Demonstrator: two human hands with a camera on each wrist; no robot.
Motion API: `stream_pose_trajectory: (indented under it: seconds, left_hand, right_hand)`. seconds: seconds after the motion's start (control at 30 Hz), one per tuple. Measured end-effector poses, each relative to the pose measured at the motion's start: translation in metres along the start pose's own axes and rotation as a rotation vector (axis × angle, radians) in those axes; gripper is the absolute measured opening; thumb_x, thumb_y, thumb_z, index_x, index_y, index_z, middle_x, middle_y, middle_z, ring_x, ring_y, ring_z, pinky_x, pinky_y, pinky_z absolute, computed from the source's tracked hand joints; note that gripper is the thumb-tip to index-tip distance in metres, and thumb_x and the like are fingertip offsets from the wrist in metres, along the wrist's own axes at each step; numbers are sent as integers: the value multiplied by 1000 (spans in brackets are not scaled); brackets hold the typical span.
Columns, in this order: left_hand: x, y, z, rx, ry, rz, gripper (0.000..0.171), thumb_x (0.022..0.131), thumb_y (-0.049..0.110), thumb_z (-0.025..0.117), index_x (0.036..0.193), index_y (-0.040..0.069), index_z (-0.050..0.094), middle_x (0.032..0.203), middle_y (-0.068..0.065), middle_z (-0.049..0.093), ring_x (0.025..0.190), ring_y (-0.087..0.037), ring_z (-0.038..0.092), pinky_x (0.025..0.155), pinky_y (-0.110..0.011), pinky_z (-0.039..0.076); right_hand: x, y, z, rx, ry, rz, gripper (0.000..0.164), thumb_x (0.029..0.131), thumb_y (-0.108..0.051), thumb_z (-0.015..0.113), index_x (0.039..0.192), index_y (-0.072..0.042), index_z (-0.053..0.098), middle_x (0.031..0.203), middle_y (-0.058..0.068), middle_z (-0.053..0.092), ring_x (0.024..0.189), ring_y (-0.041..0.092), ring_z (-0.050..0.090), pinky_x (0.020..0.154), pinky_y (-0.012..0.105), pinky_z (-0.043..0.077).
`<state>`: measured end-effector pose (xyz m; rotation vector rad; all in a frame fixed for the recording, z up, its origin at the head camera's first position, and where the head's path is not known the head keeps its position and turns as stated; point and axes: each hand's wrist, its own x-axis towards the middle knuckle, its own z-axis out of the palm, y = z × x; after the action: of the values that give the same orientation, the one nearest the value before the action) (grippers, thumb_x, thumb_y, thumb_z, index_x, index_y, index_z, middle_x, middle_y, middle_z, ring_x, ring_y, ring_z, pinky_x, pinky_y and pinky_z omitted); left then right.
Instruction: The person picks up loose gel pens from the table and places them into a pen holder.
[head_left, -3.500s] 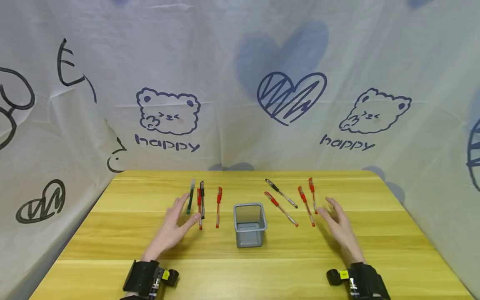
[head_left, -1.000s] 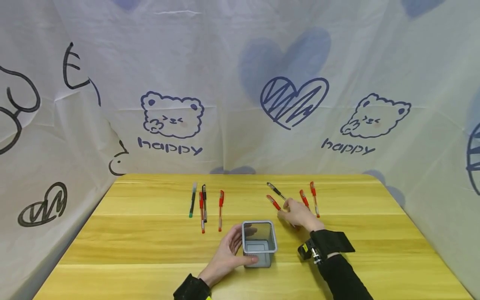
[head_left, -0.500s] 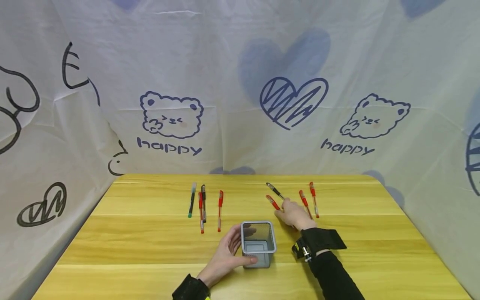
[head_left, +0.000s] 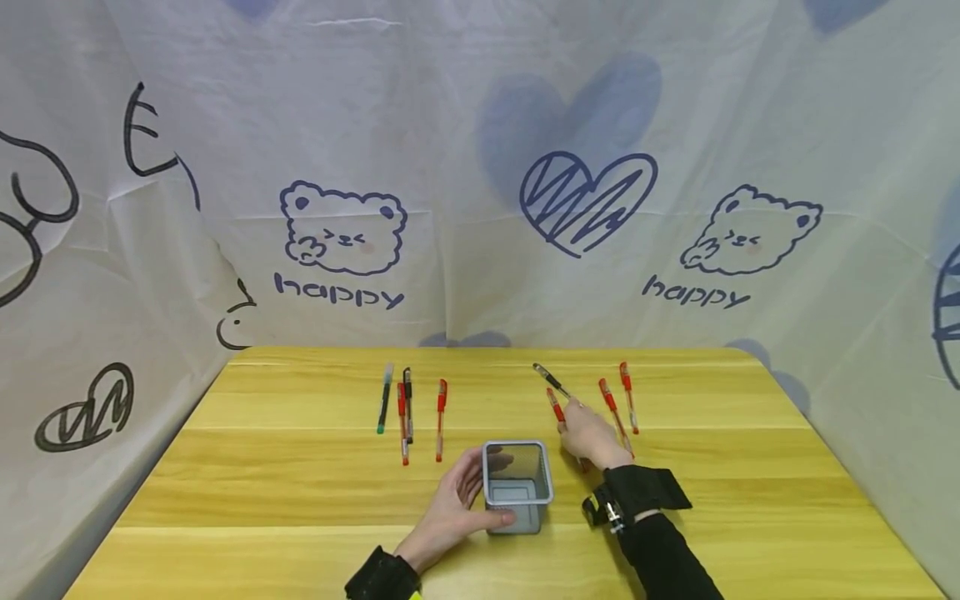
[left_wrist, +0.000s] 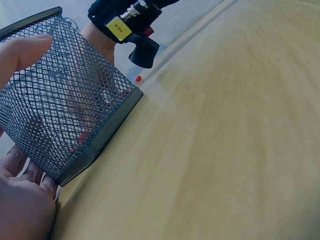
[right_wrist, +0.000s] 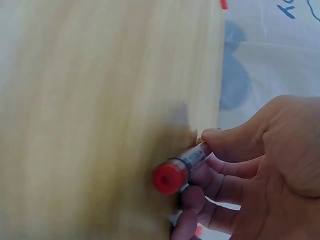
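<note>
The held item is a slim pen with a red cap, clear barrel and red end plug [right_wrist: 195,157]. It is located just right of the square grey wire-mesh cup [head_left: 529,502], which serves as the reference for all positions. The right hand [head_left: 592,435] pinches the pen by the barrel between thumb and fingers; whether the pen is off the counter [head_left: 285,492] cannot be determined.

Handling (judged): the pen should be light and stiff, and the smooth round barrel may roll or slip. Grip it at mid-barrel. The cup should be light and rigid; take hold by opposite walls. The left hand [head_left: 453,507] holds it thus, thumb against the near wall, fingers around the left and far sides.

Beyond and right of the cup: one black-capped pen [head_left: 552,382] and two further red-capped pens [head_left: 608,395]. Left of the cup: a group of four pens [head_left: 441,400]. Behind the cup, past the counter: a white printed cloth [head_left: 465,117].
</note>
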<state>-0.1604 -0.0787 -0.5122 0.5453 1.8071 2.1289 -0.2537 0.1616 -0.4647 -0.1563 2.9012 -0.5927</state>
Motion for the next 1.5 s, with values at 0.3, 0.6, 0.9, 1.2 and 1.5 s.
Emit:
stream_pose_trajectory:
  seconds: [0.3,0.6,0.9,1.2,1.5]
  left_hand:
    - [1,2,1,4,19,-20,83,80,7,82,150,11,39,154,-13,47,140,-12,47,124,-22,33]
    - [0,3,1,-1,22,-29,83,80,6,82,150,12,39,155,-13,47,144,-21,44,124,-23,33]
    - [0,3,1,-2,23,-37,85,79,6,83,151,12,38,155,-13,47,144,-18,45,124,-21,33]
    - [0,3,2,3,21,-40,85,79,7,83,151,13,38,156,-13,46,141,-11,46,124,-21,32]
    - [0,4,1,-5,20,-27,83,80,7,82,151,12,38,155,-14,46,143,-16,46,122,-19,34]
  right_hand:
    - [-9,11,-1,182,9,-10,11,103,-11,50,104,-3,56,71,10,54,52,16,45,51,24,30]
    - [-18,12,2,260,83,-2,22,101,-14,51,117,0,58,78,6,55,63,16,45,55,25,32]
    - [-34,14,5,451,210,-2,26,97,-12,57,118,4,60,77,6,58,65,14,48,58,23,37]
    - [-42,19,6,558,263,-43,21,96,-4,59,114,6,60,78,14,67,65,9,51,61,18,40]
    - [-50,8,-3,615,372,-250,26,99,-7,59,122,5,59,84,13,71,76,15,64,73,18,52]
